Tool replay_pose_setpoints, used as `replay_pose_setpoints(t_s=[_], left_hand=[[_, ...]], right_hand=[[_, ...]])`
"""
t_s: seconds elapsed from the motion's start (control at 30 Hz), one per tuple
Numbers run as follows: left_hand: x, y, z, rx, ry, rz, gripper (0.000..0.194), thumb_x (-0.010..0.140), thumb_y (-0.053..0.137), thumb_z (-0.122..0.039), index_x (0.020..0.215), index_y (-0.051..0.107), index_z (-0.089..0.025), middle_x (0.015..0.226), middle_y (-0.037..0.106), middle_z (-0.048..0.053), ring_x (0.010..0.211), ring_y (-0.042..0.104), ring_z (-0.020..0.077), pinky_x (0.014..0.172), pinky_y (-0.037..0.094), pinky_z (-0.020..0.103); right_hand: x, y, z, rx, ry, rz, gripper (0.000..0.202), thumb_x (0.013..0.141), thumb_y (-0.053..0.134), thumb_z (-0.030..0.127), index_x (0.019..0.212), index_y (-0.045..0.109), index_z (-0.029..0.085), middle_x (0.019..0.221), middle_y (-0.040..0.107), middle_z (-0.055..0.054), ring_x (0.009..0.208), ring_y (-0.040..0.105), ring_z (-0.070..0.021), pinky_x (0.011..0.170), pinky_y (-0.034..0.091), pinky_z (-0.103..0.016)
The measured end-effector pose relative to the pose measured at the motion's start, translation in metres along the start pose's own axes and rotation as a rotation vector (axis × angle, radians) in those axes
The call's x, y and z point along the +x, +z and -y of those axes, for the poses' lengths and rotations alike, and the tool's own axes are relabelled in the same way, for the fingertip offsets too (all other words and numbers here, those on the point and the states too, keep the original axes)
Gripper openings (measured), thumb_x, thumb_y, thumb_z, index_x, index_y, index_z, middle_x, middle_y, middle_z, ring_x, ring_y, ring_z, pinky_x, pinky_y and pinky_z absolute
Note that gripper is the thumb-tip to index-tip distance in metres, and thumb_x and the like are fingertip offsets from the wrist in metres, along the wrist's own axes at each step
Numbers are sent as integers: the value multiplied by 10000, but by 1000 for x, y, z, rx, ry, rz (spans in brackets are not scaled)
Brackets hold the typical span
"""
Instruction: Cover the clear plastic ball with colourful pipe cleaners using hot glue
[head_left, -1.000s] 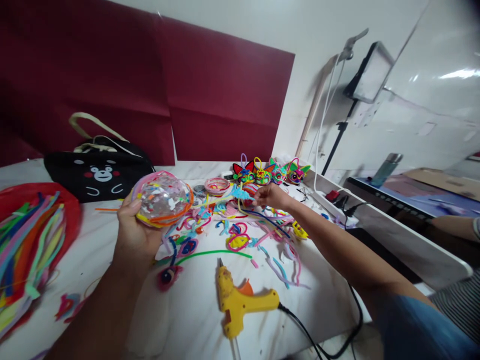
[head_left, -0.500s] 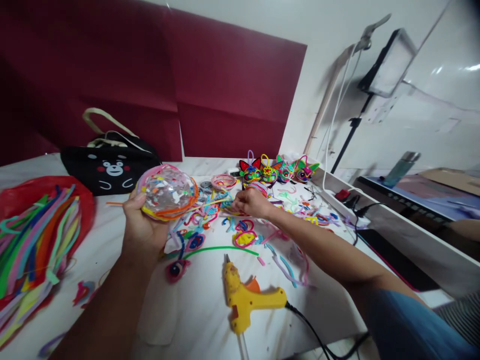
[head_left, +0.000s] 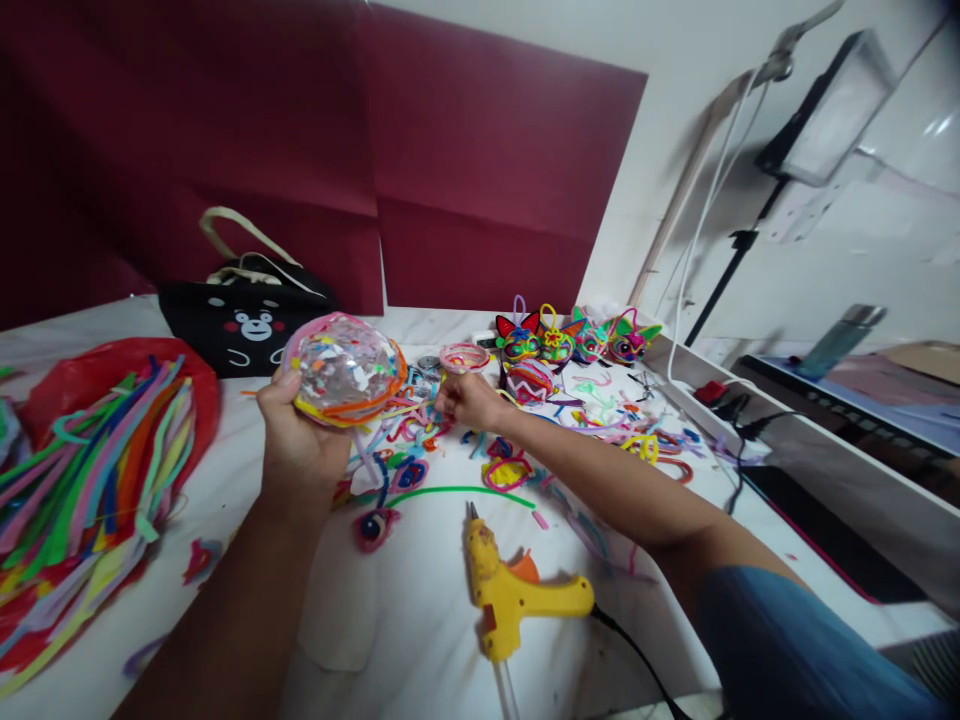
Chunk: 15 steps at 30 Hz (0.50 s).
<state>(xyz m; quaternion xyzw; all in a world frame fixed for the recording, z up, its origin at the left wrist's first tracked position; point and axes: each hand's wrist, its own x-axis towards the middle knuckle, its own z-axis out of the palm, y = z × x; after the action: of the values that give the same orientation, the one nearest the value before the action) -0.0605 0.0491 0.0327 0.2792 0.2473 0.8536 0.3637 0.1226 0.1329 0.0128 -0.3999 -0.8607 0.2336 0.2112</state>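
My left hand point(head_left: 300, 430) is closed on the edge of a round clear plastic piece point(head_left: 349, 365), rimmed with pink, orange and yellow strips and dotted with colored scraps. My right hand point(head_left: 471, 402) reaches over the pile of cut fuzzy stems, its fingers bent together; what they hold, if anything, is too small to name. Behind it stands a small pink-rimmed dish point(head_left: 464, 358). Nearer me lie a long green stem point(head_left: 457, 490), a yellow oval piece point(head_left: 507, 474) and a pink eye-shaped piece point(head_left: 373, 527). A yellow glue gun point(head_left: 502, 590) rests in front.
A red bag of colorful stems point(head_left: 202, 390) spreads at the left, beside a black bear-face bag point(head_left: 247, 330). Several bright cat-like ornaments point(head_left: 555, 343) stand at the back. A power strip point(head_left: 720, 410) and a black pad point(head_left: 825, 530) are at the right.
The view has shifted, so most things appear farther right. My right hand has moved left over the stem pile, closer to the round piece. My left hand keeps its hold.
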Motion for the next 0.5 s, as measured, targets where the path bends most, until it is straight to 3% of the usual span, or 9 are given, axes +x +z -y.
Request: replay_pose_setpoints(t_s=[0.17, 0.33, 0.5], left_hand=[[1, 1, -1, 9, 15, 1, 236, 586, 645, -386, 761, 616, -231, 899, 741, 6, 1056, 649, 242, 982, 528, 380], [1, 0, 0, 18, 16, 8, 252, 611, 632, -390, 808, 628, -233, 927, 743, 6, 1081, 642, 244, 974, 522, 371], [2, -3, 1, 21, 12, -1, 297, 621, 635, -379, 862, 636, -205, 927, 740, 30, 1067, 639, 256, 971, 520, 390]], right_hand=[[29, 6, 12, -83, 14, 22, 325, 981, 629, 351, 1242, 614, 158, 1236, 644, -92, 1048, 665, -227, 887, 582, -436], [61, 20, 21, -111, 96, -12, 349, 979, 630, 348, 1278, 600, 171, 1284, 623, -101, 1099, 649, -243, 918, 568, -452], [79, 31, 15, -63, 155, 13, 336, 979, 631, 346, 1272, 605, 184, 1284, 623, -97, 1095, 650, -239, 911, 571, -436]])
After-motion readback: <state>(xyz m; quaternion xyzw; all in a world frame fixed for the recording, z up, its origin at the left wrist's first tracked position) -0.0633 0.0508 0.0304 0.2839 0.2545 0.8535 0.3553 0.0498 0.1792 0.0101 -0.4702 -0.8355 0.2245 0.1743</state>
